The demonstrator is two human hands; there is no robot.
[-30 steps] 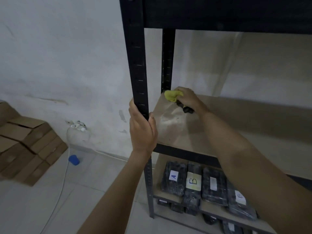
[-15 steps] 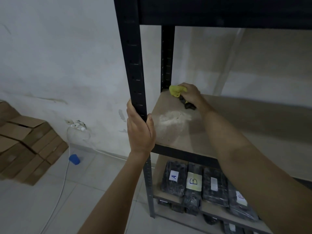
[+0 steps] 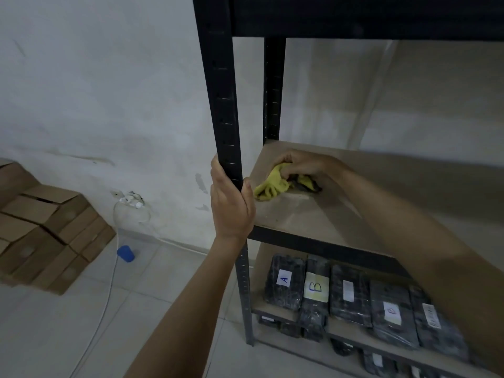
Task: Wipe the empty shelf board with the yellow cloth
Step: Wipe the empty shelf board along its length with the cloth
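1. R hand point(image 3: 302, 166) fingers curled tight on yellow cloth point(image 3: 272, 184), pressed on shelf board point(image 3: 300, 216) near front-left corner.
2. L hand point(image 3: 231, 205) wrapped closed round black upright post point(image 3: 222, 105).
3. Labelled black packs point(image 3: 316, 290) on shelf below.

Shelf board point(image 3: 308, 216): lying bare and brown between the black posts, carrying the yellow cloth point(image 3: 272, 184) near its left end (partly under a hand).
Lower shelf point(image 3: 275, 309): holding black wrapped packs point(image 3: 351, 301) side by side, labelled A and B.
Floor point(image 3: 68, 323): bearing stacked cardboard boxes point(image 3: 41, 236) and a blue cup point(image 3: 125, 253).
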